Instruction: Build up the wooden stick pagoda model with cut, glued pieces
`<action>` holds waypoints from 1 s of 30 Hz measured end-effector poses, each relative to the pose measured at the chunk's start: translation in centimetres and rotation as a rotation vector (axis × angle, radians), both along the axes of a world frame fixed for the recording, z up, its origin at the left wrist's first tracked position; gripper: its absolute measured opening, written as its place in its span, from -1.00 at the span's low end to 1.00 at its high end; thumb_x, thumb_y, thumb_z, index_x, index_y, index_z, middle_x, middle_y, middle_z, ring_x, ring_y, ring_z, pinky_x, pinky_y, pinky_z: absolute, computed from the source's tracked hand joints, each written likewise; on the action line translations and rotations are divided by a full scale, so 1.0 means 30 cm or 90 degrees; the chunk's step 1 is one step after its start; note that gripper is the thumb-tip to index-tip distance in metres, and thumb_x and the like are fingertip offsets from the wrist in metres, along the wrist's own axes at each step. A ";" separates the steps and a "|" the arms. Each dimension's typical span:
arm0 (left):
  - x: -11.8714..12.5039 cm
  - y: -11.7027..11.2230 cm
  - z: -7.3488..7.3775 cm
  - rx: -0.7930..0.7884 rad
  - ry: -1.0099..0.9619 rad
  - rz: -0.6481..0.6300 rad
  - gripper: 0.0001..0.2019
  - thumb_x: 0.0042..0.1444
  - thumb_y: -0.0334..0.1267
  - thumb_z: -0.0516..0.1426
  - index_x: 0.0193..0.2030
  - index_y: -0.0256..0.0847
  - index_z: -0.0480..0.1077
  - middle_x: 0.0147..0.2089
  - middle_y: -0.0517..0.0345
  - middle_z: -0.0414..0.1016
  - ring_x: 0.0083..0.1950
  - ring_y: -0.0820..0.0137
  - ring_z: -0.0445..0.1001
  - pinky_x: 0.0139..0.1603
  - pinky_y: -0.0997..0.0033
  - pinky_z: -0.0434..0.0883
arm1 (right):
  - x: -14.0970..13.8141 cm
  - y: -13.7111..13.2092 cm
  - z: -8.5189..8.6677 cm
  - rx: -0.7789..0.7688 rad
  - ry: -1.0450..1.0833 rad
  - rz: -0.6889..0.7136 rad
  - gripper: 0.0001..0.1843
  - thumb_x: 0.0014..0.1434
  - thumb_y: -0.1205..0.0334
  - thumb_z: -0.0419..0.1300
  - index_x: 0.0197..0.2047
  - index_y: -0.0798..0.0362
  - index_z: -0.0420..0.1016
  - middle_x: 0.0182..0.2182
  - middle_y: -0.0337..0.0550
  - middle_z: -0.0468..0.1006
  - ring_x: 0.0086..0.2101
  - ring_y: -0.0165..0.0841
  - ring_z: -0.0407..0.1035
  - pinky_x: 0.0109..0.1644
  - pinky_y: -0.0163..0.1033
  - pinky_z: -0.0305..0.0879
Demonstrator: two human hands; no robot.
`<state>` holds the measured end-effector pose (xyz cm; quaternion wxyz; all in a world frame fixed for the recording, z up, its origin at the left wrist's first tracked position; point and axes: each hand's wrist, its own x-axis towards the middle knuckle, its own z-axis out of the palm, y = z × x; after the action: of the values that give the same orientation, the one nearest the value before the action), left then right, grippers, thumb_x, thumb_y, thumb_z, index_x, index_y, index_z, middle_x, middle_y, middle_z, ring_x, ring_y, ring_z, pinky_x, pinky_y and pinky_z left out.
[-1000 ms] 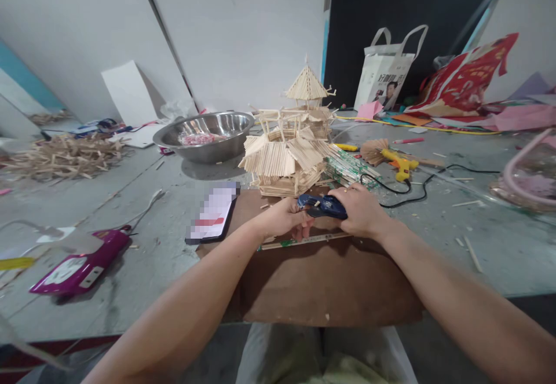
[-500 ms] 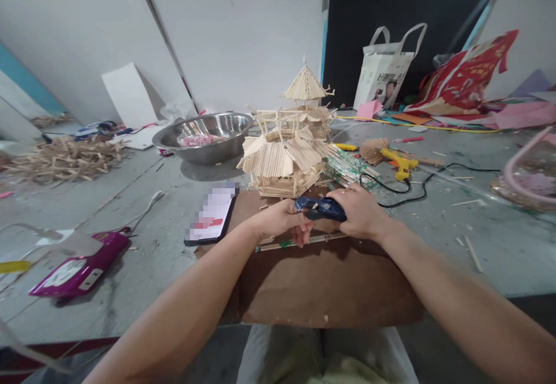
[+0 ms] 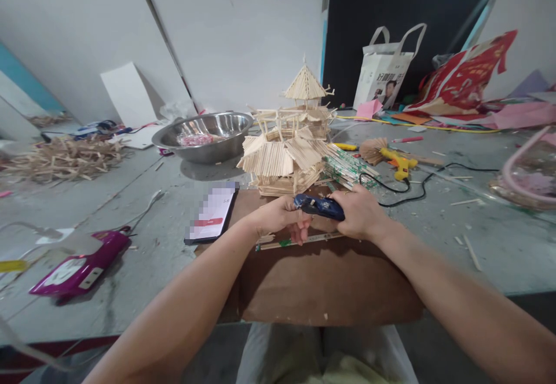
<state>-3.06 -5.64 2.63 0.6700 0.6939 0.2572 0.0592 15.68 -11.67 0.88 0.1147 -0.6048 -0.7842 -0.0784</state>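
Note:
My right hand (image 3: 361,213) is closed round a dark blue cutter (image 3: 319,207) held just above a brown board (image 3: 330,282). My left hand (image 3: 282,217) meets the tool's front end with its fingers curled; what they pinch is hidden. A thin wooden stick (image 3: 299,240) with a green wrapper lies on the board right under both hands. Just behind them stands a pagoda model (image 3: 289,143) built of small wooden sticks.
A phone (image 3: 212,213) lies left of the board, a magenta device (image 3: 80,268) further left. Behind are a steel bowl (image 3: 204,135), a heap of stick scraps (image 3: 65,155), wrapped chopsticks (image 3: 347,167), a yellow glue gun (image 3: 399,164) with black cord, and bags (image 3: 384,74).
Both hands with the cutter have shifted slightly up and toward the model. Everything else on the table stays put.

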 end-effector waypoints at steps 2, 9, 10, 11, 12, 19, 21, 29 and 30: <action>0.007 0.001 -0.010 0.033 -0.013 0.019 -0.67 -0.10 -0.02 0.13 -0.50 -0.31 0.26 -0.60 0.17 0.44 -0.62 0.51 0.40 -0.57 0.55 0.35 | -0.002 0.000 0.002 0.006 -0.001 -0.030 -0.73 -0.18 0.20 0.07 -0.33 0.07 0.37 -0.47 -0.09 0.50 -0.43 -0.25 0.32 -0.27 -0.21 0.01; 0.050 -0.020 -0.036 0.392 -0.067 0.272 -0.87 0.01 -0.26 0.04 -0.42 -0.30 0.31 -0.54 0.23 0.41 -0.60 0.59 0.35 -0.57 0.62 0.30 | 0.000 0.011 0.002 0.032 0.024 -0.106 -0.76 -0.12 0.15 0.04 -0.35 0.07 0.35 -0.49 -0.10 0.49 -0.44 -0.26 0.31 -0.26 -0.20 0.01; 0.052 -0.024 -0.036 0.430 -0.067 0.306 -0.89 0.00 -0.29 0.04 -0.43 -0.29 0.30 -0.57 0.26 0.39 -0.62 0.60 0.34 -0.58 0.63 0.29 | -0.001 0.011 0.002 0.032 0.024 -0.112 -0.75 -0.12 0.14 0.04 -0.34 0.07 0.35 -0.49 -0.10 0.48 -0.44 -0.25 0.31 -0.27 -0.20 0.01; 0.053 -0.027 -0.035 0.460 -0.059 0.332 -0.90 -0.01 -0.30 0.04 -0.45 -0.29 0.30 -0.61 0.28 0.36 -0.63 0.60 0.32 -0.59 0.63 0.27 | -0.003 0.011 0.001 0.032 0.025 -0.117 -0.74 -0.12 0.14 0.05 -0.34 0.07 0.35 -0.49 -0.09 0.48 -0.43 -0.24 0.32 -0.27 -0.20 0.01; 0.053 -0.030 -0.033 0.485 -0.047 0.351 -0.90 -0.02 -0.32 0.04 -0.48 -0.28 0.30 -0.64 0.29 0.34 -0.64 0.60 0.31 -0.60 0.64 0.26 | -0.006 0.010 0.001 0.031 0.027 -0.122 -0.73 -0.13 0.15 0.05 -0.33 0.08 0.35 -0.49 -0.08 0.48 -0.42 -0.23 0.32 -0.28 -0.20 0.01; 0.045 -0.023 -0.043 0.590 -0.042 0.335 -0.85 -0.04 -0.43 0.02 -0.48 -0.26 0.41 -0.59 0.23 0.42 -0.53 0.53 0.37 -0.53 0.60 0.28 | -0.014 0.011 -0.011 0.016 0.070 -0.092 -0.64 -0.12 0.23 0.03 -0.19 0.12 0.30 -0.27 0.00 0.48 -0.30 -0.19 0.33 -0.20 -0.14 0.00; 0.042 -0.019 -0.049 0.595 -0.055 0.315 -0.83 -0.03 -0.44 0.01 -0.44 -0.25 0.42 -0.60 0.24 0.40 -0.54 0.53 0.36 -0.52 0.60 0.27 | -0.011 0.016 -0.016 0.017 0.079 -0.074 -0.59 -0.11 0.25 0.02 -0.13 0.15 0.27 -0.20 0.04 0.45 -0.24 -0.17 0.32 -0.16 -0.12 -0.02; 0.036 -0.009 -0.057 0.419 -0.131 0.232 -0.77 0.05 -0.28 0.00 -0.57 -0.30 0.31 -0.73 0.32 0.21 -0.69 0.63 0.19 -0.64 0.65 0.16 | 0.000 0.021 -0.032 0.041 0.096 -0.025 -0.51 -0.14 0.28 0.02 -0.06 0.20 0.22 -0.16 0.08 0.43 -0.20 -0.16 0.31 -0.11 -0.10 -0.04; 0.036 -0.008 -0.056 0.389 -0.137 0.226 -0.76 0.05 -0.25 0.00 -0.56 -0.31 0.31 -0.73 0.33 0.20 -0.69 0.64 0.18 -0.65 0.65 0.14 | 0.001 0.020 -0.032 0.045 0.100 -0.016 -0.52 -0.14 0.28 0.01 -0.07 0.20 0.22 -0.16 0.07 0.43 -0.20 -0.16 0.31 -0.11 -0.10 -0.04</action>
<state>-1.97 -5.87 0.96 0.4344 0.7961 0.2720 0.3216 15.72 -11.06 -0.09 0.1961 -0.6142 -0.7620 -0.0594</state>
